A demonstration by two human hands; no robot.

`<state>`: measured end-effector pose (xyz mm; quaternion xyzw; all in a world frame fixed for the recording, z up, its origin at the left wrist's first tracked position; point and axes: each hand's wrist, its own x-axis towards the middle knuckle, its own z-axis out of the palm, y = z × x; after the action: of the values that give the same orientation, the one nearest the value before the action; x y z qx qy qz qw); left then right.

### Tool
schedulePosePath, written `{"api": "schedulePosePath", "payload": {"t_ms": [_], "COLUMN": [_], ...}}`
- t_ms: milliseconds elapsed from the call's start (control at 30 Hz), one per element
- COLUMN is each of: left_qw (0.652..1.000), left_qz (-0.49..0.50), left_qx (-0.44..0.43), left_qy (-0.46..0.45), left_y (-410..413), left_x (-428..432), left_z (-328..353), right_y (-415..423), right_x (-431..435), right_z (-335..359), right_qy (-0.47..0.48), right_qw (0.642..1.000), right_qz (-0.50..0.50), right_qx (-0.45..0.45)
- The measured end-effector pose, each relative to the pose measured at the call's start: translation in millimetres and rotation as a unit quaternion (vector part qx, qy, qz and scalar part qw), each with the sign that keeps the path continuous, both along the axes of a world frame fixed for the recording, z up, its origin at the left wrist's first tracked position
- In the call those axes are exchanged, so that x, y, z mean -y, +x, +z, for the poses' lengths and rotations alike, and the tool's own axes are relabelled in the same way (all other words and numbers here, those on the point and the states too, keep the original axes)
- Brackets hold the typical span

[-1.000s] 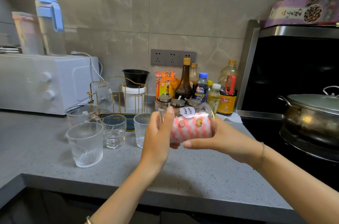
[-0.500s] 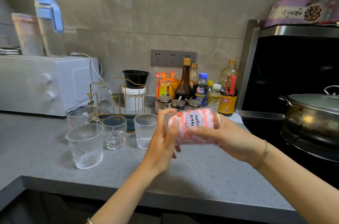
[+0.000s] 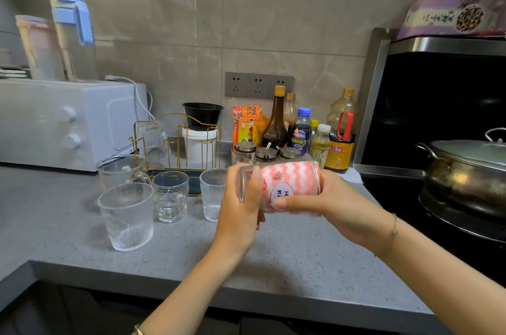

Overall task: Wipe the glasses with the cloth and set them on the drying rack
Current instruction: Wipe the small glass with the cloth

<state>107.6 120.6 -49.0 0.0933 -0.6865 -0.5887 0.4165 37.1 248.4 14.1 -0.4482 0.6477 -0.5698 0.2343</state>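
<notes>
glass [image 3: 276, 189] lies on its side in the air, low over the counter [image 3: 301, 266], held between both hands. pink-and-white cloth [image 3: 297, 179] is stuffed inside it and fills most of it. left hand [image 3: 241, 208] grips the thick left end with fingers curled round it. right hand [image 3: 339, 207] wraps the right end, one digit laid along the near side over the cloth's printed oval (cannot tell if it also pinches the cloth itself). Both hands are clamped on the glass.

drying rack [image 3: 176, 140], gold wire, stands back-left of the hands and apart from them. One inverted glass [image 3: 153, 137] sits on it. ribbed tumbler [image 3: 212, 193] stands upright just beside the left hand, between the hand and the rack. three more glasses [image 3: 126, 216] stand upright further left, in front of the rack. condiment bottles [image 3: 276, 126] cluster right behind the held glass. white oven [image 3: 68, 123] is far left, steel pot [image 3: 465, 170] far right.
</notes>
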Motion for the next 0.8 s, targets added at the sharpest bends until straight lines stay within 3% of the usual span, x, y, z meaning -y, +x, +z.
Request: {"api": "schedulePosePath", "payload": {"t_ms": [200, 400, 500, 633, 700, 800], "left_qw": [0.989, 0.987, 0.993, 0.982, 0.968, 0.970], "left_qz": [-0.025, -0.062, -0.078, -0.115, -0.136, -0.122], "left_qx": [-0.075, -0.063, -0.002, 0.114, 0.134, 0.117], "left_qy": [-0.125, -0.132, -0.084, 0.097, 0.165, 0.177], "left_y": [6.7, 9.2, 8.9, 7.0, 9.0, 8.8], "left_x": [1.0, 3.6, 3.9, 4.0, 2.4, 0.9], "left_z": [-4.3, -6.8, -3.9, 6.2, 12.0, 13.5], "right_y": [-5.0, 1.4, 2.0, 4.0, 6.0, 6.4], "right_x": [-6.1, -6.1, -5.1, -3.0, -1.3, -0.4], "right_z": [4.1, 2.5, 0.8, -0.9, -3.5, -5.2], "right_qy": [0.013, 0.012, 0.009, 0.009, -0.004, -0.020], "right_qw": [0.985, 0.993, 0.997, 0.998, 0.993, 0.995], "right_qz": [0.075, 0.049, 0.033, -0.008, -0.022, -0.030], "right_qx": [0.155, 0.106, 0.070, -0.063, -0.114, -0.089]}}
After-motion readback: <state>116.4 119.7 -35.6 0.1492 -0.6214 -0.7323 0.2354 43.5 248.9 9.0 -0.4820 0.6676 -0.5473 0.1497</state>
